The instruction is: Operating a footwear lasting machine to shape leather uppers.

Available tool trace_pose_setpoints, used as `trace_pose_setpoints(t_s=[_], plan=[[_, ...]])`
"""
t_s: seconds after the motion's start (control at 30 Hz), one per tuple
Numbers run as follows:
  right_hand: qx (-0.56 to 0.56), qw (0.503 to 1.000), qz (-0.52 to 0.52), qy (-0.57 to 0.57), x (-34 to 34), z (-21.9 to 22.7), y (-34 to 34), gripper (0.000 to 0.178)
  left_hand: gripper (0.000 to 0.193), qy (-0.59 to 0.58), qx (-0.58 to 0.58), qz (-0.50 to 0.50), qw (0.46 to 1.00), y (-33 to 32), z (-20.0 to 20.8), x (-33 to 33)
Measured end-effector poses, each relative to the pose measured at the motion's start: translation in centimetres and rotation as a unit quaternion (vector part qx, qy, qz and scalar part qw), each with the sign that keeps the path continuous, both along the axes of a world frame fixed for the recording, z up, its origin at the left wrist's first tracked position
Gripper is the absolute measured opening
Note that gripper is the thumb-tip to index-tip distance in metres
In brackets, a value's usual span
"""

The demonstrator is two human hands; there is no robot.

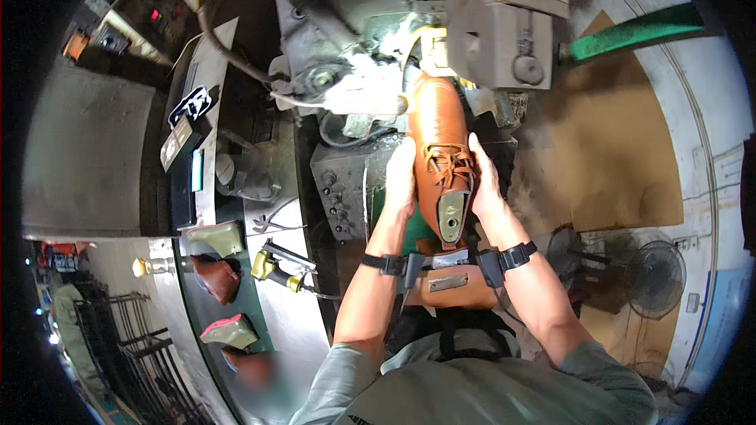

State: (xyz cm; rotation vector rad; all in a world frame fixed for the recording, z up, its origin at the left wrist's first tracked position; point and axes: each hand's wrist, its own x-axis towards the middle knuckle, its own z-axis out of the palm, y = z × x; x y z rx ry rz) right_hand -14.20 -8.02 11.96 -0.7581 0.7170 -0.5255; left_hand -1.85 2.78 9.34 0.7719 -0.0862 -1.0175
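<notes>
I clamp the tan lace-up leather shoe (439, 142) between my left hand (400, 181) and right hand (482, 185); it seems stiff on its last, so the sides give the firmest hold.

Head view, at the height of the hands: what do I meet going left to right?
Dark control box with knobs → left hand → tan laced shoe held between both hands → right hand → brown cardboard sheet on the floor.
</notes>
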Motion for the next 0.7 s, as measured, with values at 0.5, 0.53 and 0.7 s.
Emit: trace_pose_setpoints(t_s=[0.5,0.53,0.7], plan=[[-0.010,0.995,0.002,0.098,5.7,3.5,-1.8,0.066,0.043,-0.053,0.056,0.070,0.995,0.8,6.3,-2.5],[-0.008,0.996,-0.010,0.094,5.2,4.4,-1.6,0.065,0.043,-0.088,0.102,0.083,0.987,0.8,7.1,-3.1],[0.016,0.996,-0.045,0.082,-5.2,4.2,6.2,0.063,0.047,-0.240,0.147,0.104,0.954,5.2,8.2,-5.3]])
